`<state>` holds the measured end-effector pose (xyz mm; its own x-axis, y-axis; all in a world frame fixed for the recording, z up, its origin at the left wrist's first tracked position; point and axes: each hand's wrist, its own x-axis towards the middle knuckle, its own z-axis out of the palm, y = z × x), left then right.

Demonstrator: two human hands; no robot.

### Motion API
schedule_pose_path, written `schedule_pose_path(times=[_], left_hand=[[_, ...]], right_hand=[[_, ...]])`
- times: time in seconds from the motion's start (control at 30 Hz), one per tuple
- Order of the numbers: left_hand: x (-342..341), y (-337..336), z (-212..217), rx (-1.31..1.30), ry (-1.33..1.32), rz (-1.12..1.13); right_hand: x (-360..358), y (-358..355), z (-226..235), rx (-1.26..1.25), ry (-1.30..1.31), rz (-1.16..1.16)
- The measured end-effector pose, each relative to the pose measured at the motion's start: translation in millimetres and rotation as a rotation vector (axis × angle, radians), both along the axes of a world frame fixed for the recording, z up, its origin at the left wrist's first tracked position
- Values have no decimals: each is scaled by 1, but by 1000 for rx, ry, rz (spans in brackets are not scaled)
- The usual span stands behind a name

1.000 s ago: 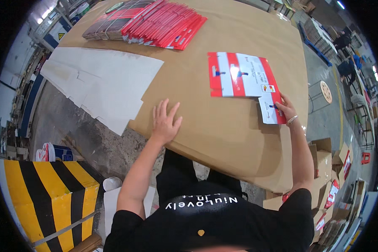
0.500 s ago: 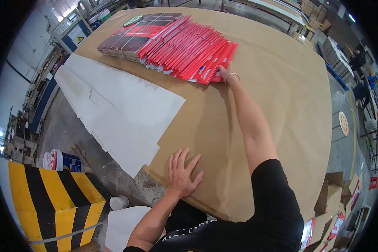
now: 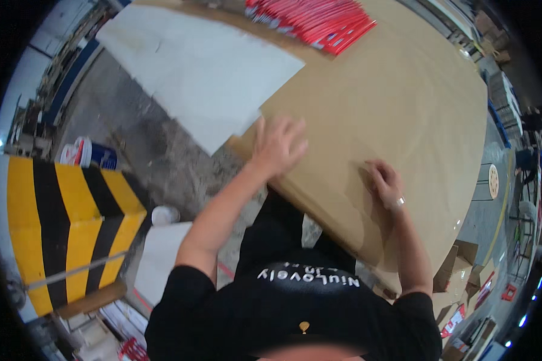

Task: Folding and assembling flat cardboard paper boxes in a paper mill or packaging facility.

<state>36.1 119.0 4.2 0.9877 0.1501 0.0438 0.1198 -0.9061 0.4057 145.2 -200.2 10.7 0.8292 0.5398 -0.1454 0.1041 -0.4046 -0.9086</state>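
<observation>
My left hand (image 3: pixel 280 146) is over the near left edge of the brown-paper-covered table (image 3: pixel 415 102), its fingers apart and slightly blurred. Nothing shows in it. To its right, my right hand (image 3: pixel 386 182) hovers over or rests on the brown paper; whether it touches cannot be made out. Its fingers are loosely bent and apart, with no object seen in them, and a bracelet circles the wrist. A fanned row of flat red packets (image 3: pixel 319 24) lies at the far side, away from both hands, partly cut off by the view's top edge.
A large white sheet (image 3: pixel 205 72) covers the table's left part and overhangs its edge. A yellow-and-black striped block (image 3: pixel 72 222), a white cup (image 3: pixel 165 215) and buckets (image 3: pixel 89 153) stand at left. Open cardboard boxes (image 3: pixel 464 271) are at lower right.
My right hand has left the red packets and come back toward my body. The left hand has stayed near the table edge. My view has tilted down, so the packets appear higher.
</observation>
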Motion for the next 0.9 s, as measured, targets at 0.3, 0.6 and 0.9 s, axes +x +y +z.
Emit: schedule_pose_path(times=[0.3,0.6,0.9], left_hand=[[-35,-30,27,36,207,-203],[-66,-40,20,-164,-74,-479],[-49,-108,9,-134,-264,-690]], right_hand=[[-163,-64,-8,36,-47,-69],[-198,-95,13,-591,-786,166],[-203,-149,25,-574,-863,-283]])
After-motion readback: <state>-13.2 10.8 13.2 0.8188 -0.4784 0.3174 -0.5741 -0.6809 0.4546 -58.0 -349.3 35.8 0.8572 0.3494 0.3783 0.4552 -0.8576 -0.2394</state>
